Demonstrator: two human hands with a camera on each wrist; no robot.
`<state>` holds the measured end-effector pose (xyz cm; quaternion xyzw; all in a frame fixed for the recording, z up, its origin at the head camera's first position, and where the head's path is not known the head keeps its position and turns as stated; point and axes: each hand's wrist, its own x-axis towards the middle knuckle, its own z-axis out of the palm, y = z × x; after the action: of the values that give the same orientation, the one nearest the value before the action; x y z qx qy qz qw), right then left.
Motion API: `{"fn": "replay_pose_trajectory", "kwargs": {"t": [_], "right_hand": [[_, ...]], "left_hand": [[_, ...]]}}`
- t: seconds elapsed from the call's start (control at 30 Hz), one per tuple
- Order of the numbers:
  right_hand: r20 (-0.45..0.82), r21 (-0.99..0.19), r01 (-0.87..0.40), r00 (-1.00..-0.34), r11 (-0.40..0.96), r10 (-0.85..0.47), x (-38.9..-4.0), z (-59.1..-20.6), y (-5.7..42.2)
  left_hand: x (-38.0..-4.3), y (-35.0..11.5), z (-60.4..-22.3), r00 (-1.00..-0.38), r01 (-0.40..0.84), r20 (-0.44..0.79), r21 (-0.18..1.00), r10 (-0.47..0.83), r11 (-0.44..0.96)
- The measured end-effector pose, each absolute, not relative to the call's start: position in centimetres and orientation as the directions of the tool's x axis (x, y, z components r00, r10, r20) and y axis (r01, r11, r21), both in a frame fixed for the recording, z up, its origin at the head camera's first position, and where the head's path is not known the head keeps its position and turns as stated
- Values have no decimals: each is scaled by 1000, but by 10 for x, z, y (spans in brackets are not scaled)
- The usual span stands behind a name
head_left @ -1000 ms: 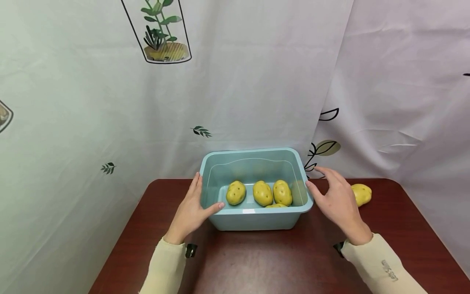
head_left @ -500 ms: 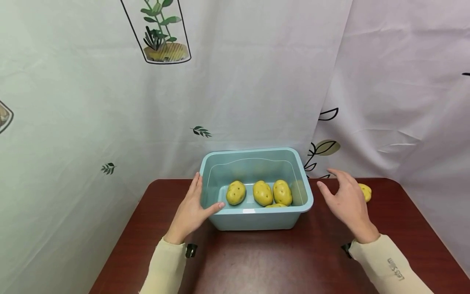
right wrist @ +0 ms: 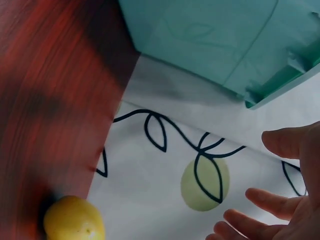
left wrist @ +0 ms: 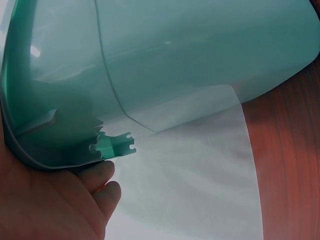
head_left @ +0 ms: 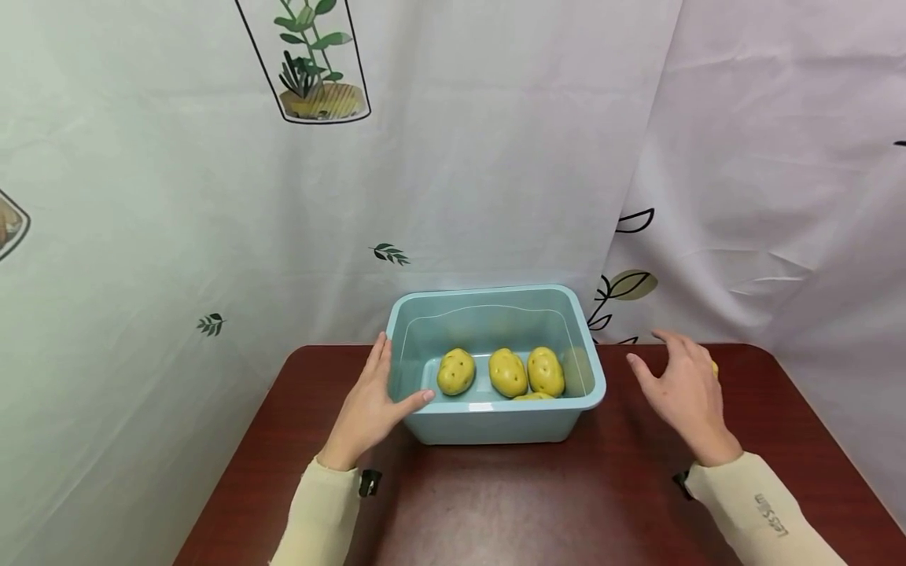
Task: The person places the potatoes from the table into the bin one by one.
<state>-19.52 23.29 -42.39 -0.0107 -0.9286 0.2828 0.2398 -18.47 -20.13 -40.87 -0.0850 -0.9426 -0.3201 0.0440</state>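
Observation:
A light blue plastic tub stands at the back of the table, with several yellow potatoes inside. One of them is mostly hidden behind the front wall. My left hand rests at the tub's left front corner, fingers extended along the side and thumb over the front rim. In the left wrist view, fingertips show just beneath the rim. To the right of the tub, my right hand is held apart from it, thumb and fingers spread around nothing. Behind that hand another potato lies on the table, nearly covered in the head view.
The dark red wooden table has rounded back corners. Directly behind it hangs a pale cloth printed with leaves and plants, close to the tub's back.
My right hand has moved away from the tub's right rim, further to the right, covering more of the loose potato. My left hand, the tub and its potatoes have stayed put.

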Motion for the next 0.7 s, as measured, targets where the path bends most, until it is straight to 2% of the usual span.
{"fn": "replay_pose_trajectory", "kwargs": {"t": [0.7], "right_hand": [[307, -525, 28, -926, 851, 220, -199, -442, 262]], "left_hand": [[-184, -201, -408, -982, 187, 137, 599, 131, 779]]}}
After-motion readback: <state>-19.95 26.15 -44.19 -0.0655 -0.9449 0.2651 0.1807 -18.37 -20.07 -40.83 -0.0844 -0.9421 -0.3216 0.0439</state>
